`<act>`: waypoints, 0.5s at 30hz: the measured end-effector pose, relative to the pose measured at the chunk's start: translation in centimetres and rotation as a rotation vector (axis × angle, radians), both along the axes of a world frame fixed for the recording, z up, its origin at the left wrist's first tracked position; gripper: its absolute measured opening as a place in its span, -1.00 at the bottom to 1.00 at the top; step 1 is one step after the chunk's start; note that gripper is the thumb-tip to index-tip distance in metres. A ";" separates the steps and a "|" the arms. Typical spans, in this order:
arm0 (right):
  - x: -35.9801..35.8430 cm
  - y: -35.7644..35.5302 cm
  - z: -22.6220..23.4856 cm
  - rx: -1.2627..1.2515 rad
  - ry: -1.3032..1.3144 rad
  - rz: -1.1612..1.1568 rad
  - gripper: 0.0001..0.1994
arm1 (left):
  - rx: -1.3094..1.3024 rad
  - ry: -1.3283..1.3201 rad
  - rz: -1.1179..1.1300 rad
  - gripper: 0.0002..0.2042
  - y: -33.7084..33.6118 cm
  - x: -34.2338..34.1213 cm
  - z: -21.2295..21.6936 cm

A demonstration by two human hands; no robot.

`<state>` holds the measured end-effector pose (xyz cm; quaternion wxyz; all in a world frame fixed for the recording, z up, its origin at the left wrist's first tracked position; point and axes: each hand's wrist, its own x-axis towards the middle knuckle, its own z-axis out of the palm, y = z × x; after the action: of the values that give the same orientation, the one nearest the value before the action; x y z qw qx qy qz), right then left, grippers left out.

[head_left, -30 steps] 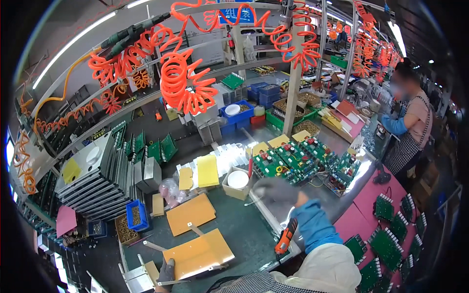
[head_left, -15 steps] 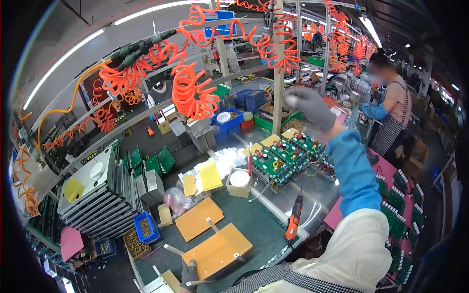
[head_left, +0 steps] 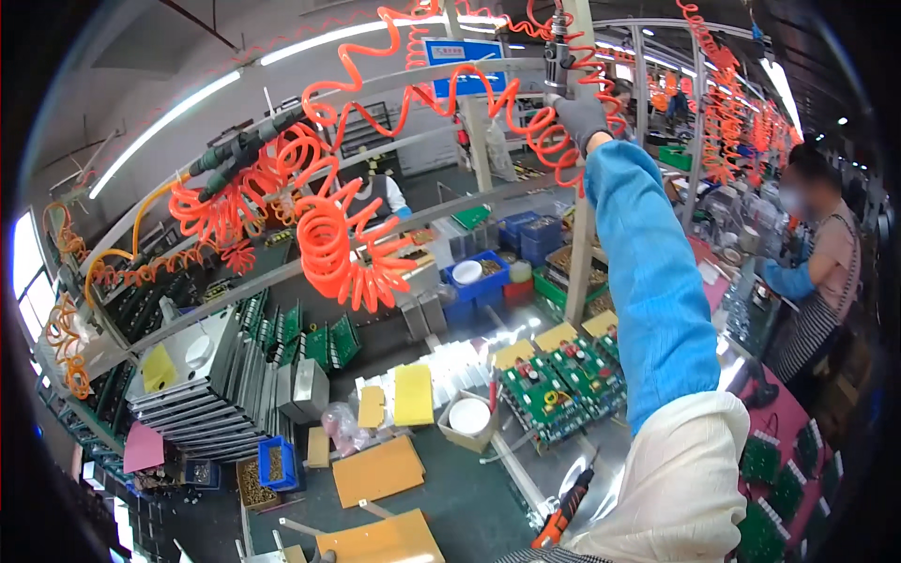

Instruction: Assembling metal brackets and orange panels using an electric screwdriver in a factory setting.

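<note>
Hanging power driver is at one o'clock, right hand at its lower end, can't tell if the fingers grip. Left hand at seven by the orange board, fingers mostly hidden. I'd palm the driver fully before pulling.

Setting: factory workshop, apparently electronics assembly. Evidence: coiled orange hoses strung overhead, grey power tool hanging among them; long tube lights. Populated green circuit boards in a row toward the table's far right corner. Metal panels stacked beyond its far left corner, near blue bin of small parts. Aproned co-worker at a further station.
</note>
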<state>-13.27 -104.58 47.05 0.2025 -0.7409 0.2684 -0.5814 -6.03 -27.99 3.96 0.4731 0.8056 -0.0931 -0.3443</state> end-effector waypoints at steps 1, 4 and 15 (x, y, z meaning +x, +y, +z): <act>0.9 -1.1 0.1 0.018 -0.008 -0.007 -0.49 | 0.015 -0.004 0.008 -0.39 -0.2 0.0 0.3; 3.8 -3.9 0.3 0.028 -0.016 -0.159 -0.53 | 0.055 -0.005 0.032 -0.39 -0.5 -0.1 1.2; -2.3 2.2 6.9 -0.276 -0.513 -0.153 -0.43 | 0.111 0.026 0.052 -0.38 1.1 -1.4 1.0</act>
<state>-15.60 -102.38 53.96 0.1168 -0.5678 0.1821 -0.7942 -7.47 -26.87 4.96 0.4377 0.8282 -0.0465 -0.3470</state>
